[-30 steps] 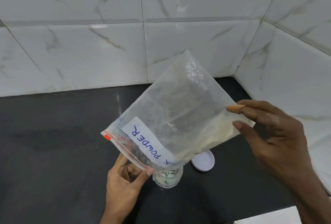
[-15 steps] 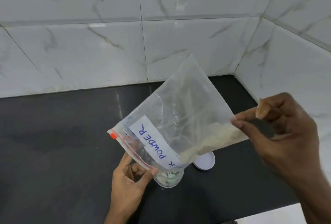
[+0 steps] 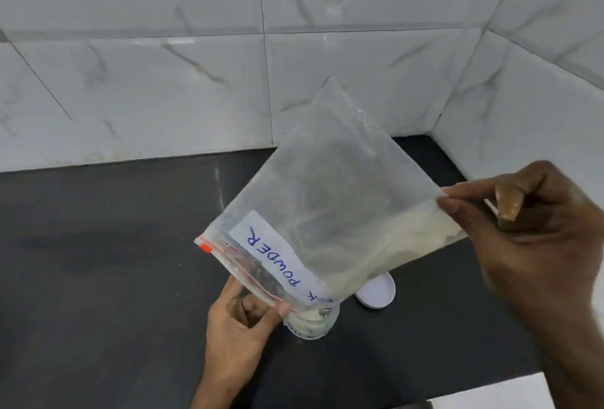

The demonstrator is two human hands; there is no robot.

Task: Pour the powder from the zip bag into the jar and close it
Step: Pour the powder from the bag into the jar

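Now your left hand (image 3: 235, 320) pinches the zip bag (image 3: 327, 212) mouth just above the jar (image 3: 312, 322) so powder (image 3: 408, 238) funnels in, while your right hand (image 3: 523, 229) fingers pinch its raised far corner, lid (image 3: 376, 292) lying beside the jar.

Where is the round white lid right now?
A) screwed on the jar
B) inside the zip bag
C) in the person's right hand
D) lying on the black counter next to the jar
D: the white lid lies flat on the black counter, just to the right of the open jar, partly behind the tilted zip bag.
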